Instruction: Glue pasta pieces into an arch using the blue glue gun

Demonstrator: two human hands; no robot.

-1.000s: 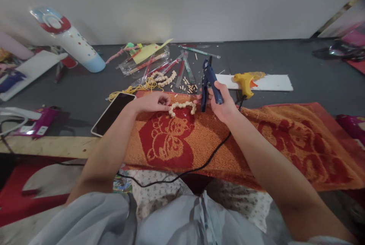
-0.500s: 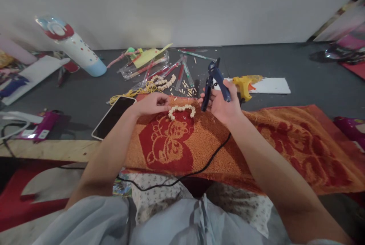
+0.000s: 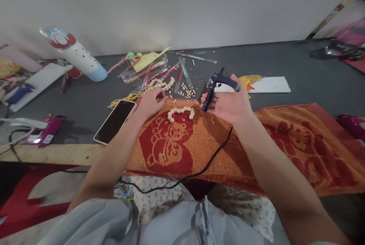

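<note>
My right hand point(image 3: 228, 102) is wrapped round a dark blue plier-like tool point(image 3: 211, 93), its handles spread apart, above the back edge of the orange towel point(image 3: 211, 138). My left hand point(image 3: 153, 101) has its fingers curled together over the towel's back left edge; whether anything is between them is too small to tell. Between the hands, a curved chain of cream beads point(image 3: 181, 111) lies on the towel's red pattern. Behind the towel are loose cream pieces point(image 3: 188, 92), and another beaded strand point(image 3: 168, 84) lies past my left hand.
A phone point(image 3: 115, 122) lies beside my left forearm. Clear packets point(image 3: 154, 68), a yellow glue gun point(image 3: 245, 83) on a white board point(image 3: 270, 85) and a tall wrapped cylinder point(image 3: 81, 56) are at the back. A black cable point(image 3: 211, 159) crosses the towel.
My left hand has moved slightly back and away from the bead chain, its fingers more curled. My right hand has turned and shifted right, and the blue tool has tilted with it.
</note>
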